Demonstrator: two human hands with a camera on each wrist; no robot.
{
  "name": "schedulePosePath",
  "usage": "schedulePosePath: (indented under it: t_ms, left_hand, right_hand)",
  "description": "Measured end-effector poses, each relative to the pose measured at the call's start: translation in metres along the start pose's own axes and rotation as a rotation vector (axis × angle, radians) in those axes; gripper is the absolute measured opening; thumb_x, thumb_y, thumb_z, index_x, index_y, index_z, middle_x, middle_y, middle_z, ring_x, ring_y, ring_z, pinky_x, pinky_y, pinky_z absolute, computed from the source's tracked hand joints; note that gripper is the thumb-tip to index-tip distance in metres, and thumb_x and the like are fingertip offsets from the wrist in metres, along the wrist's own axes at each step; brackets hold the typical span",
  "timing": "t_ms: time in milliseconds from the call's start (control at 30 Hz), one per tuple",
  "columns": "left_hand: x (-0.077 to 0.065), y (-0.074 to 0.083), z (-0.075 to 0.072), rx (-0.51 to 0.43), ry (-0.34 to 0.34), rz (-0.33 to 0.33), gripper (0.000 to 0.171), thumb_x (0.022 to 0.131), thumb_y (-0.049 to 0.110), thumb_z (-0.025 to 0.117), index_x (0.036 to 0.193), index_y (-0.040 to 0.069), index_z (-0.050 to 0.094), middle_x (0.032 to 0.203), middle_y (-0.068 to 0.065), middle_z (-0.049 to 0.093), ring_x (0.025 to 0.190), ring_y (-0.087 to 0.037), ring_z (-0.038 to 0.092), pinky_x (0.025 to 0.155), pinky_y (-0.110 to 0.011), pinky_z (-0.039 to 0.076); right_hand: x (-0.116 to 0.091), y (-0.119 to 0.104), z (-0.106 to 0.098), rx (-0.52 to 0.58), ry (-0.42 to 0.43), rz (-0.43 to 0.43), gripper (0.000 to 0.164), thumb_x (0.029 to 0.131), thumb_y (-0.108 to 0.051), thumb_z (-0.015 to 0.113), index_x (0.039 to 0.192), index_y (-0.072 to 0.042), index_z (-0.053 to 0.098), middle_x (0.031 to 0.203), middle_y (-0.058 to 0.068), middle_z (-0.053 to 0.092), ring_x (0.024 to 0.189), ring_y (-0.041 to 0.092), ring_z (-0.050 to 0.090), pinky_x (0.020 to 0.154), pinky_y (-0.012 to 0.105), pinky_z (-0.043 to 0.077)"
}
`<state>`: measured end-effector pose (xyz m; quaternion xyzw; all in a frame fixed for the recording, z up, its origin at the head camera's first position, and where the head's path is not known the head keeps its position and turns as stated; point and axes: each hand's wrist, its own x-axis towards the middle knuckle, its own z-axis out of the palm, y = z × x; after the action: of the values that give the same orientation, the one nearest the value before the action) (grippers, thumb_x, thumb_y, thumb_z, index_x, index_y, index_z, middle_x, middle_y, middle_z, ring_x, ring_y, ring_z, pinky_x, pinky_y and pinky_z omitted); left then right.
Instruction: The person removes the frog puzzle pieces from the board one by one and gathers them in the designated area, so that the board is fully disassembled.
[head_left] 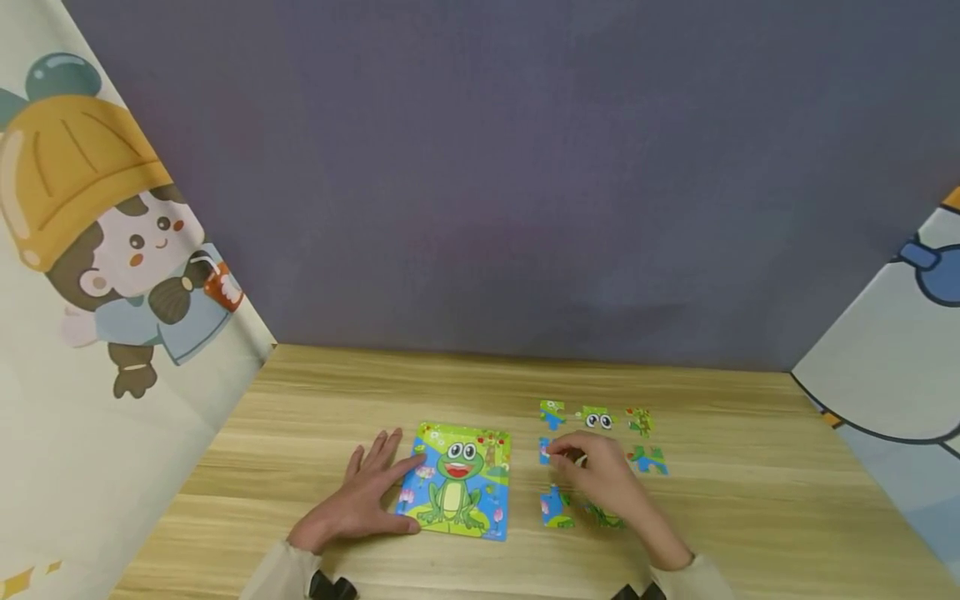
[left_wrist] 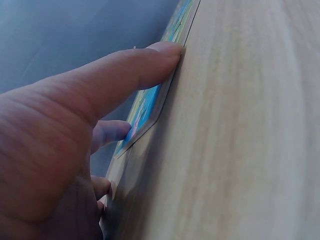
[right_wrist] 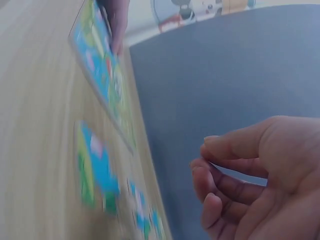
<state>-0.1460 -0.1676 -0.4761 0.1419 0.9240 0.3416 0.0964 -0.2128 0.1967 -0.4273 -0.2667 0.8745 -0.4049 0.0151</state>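
Observation:
A square frog picture board (head_left: 453, 483) lies flat on the wooden table. My left hand (head_left: 367, 492) rests at its left side with fingers spread. The left thumb (left_wrist: 160, 55) touches the board's edge in the left wrist view, and the index finger lies on its upper left edge. To the right are several loose jigsaw pieces, among them one with frog eyes (head_left: 597, 419) and a blue-green corner piece (head_left: 557, 510). My right hand (head_left: 600, 471) hovers over them, near a small blue piece (head_left: 544, 450). Its fingers are loosely bent, thumb near index, with nothing visible between them (right_wrist: 245, 175).
Other pieces lie at the upper left (head_left: 552, 412), the upper right (head_left: 640, 421) and the right (head_left: 648, 459) of the group. The right hand partly covers a green piece (head_left: 606, 518). A dark grey panel (head_left: 480, 208) stands behind the table, with printed cloths (head_left: 67, 450) at the sides.

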Motion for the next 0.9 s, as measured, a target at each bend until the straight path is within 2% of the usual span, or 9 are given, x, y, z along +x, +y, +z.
schedulePosePath:
  t_ms: [367,567,733,900]
  left_hand:
    - [-0.001,0.002,-0.001,0.001,0.0,0.005,0.094,0.075,0.049,0.083,0.153,0.016,0.042,0.168,-0.027,0.001,0.154,-0.05,-0.005,0.117,-0.071,-0.012]
    - [-0.001,0.002,-0.002,-0.009,0.008,0.015,0.093,0.075,0.047,0.083,0.152,0.015,0.042,0.167,-0.028,0.002,0.154,-0.051,-0.005,0.117,-0.072,-0.012]
    - [-0.002,0.001,-0.001,0.009,0.016,0.019,0.094,0.075,0.049,0.083,0.152,0.015,0.042,0.167,-0.028,0.003,0.154,-0.052,-0.003,0.117,-0.072,-0.01]
    - [-0.001,0.0,0.0,0.01,0.02,0.022,0.094,0.074,0.049,0.083,0.152,0.015,0.043,0.167,-0.029,0.003,0.153,-0.052,-0.003,0.117,-0.073,-0.01]
  right_hand:
    - [0.017,-0.026,0.041,0.033,-0.085,-0.022,0.013,0.093,-0.006,0.067,0.103,-0.002,0.074,0.1,0.009,0.074,0.079,0.004,0.061,0.068,0.018,0.052]
    - [0.016,-0.032,0.06,-0.009,-0.167,-0.023,0.019,0.091,-0.006,0.07,0.108,0.0,0.073,0.103,0.009,0.071,0.075,0.001,0.055,0.064,0.016,0.048]
    - [0.011,-0.033,0.07,-0.127,-0.222,0.018,0.039,0.087,-0.022,0.076,0.119,-0.001,0.069,0.11,0.005,0.065,0.08,0.005,0.05,0.067,0.019,0.047]
    - [0.008,-0.036,0.077,-0.243,-0.253,0.039,0.059,0.078,-0.04,0.084,0.124,-0.006,0.069,0.106,-0.001,0.057,0.085,0.006,0.049,0.074,0.024,0.049]
